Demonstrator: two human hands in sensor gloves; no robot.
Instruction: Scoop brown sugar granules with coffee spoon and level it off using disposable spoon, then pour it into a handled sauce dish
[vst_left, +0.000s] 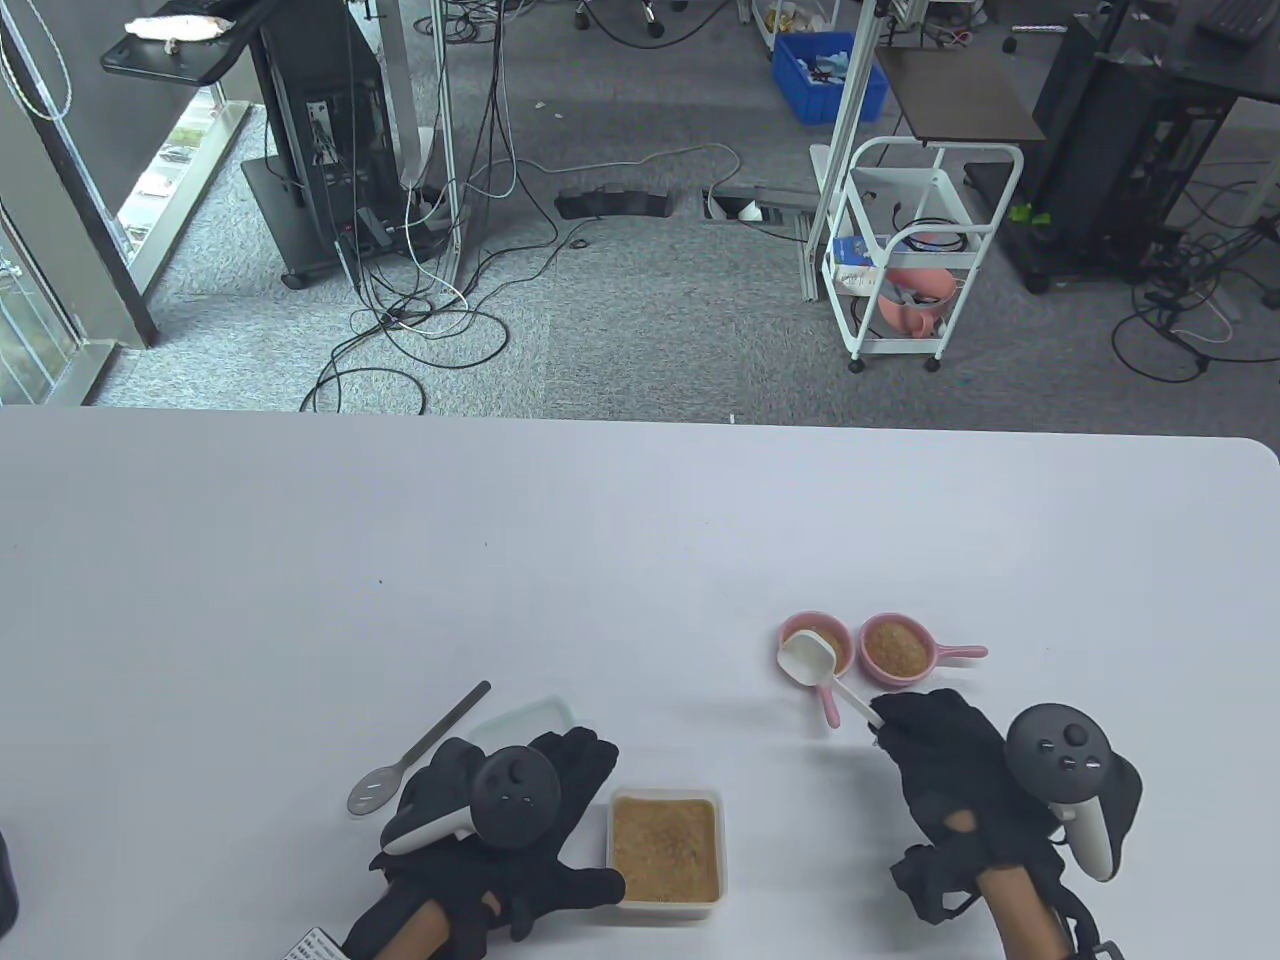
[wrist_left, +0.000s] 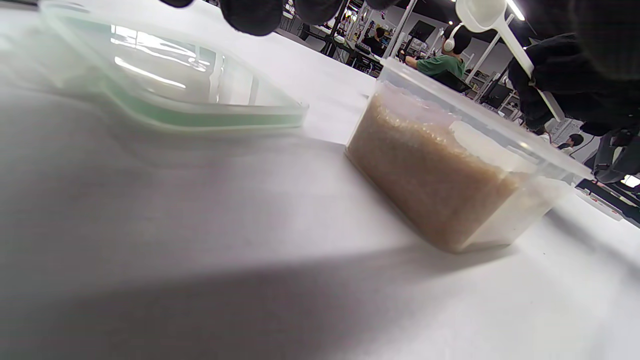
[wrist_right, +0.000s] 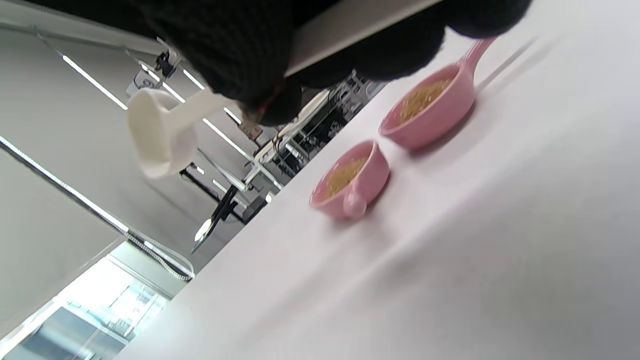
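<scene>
A: Right hand (vst_left: 950, 770)?
B: Grip pinched the white coffee spoon (vst_left: 815, 665) over the left sauce dish (vst_left: 838, 640), near the worktop's front-right; scoop contents unreadable.
A: Left hand (vst_left: 500, 800)?
B: Fingers flat beside the sugar tub (vst_left: 665, 850), covering most of the lid (vst_left: 520, 718); the disposable spoon (vst_left: 415, 750) lay loose beside it.

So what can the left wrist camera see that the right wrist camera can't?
Only the left wrist view shows the clear tub of brown sugar and the see-through lid lying flat on the table beside it. Only the right wrist view shows the two pink sauce dishes, both with sugar inside. Both views show the white scoop that the right hand pinches by its handle, and the white table.
</scene>
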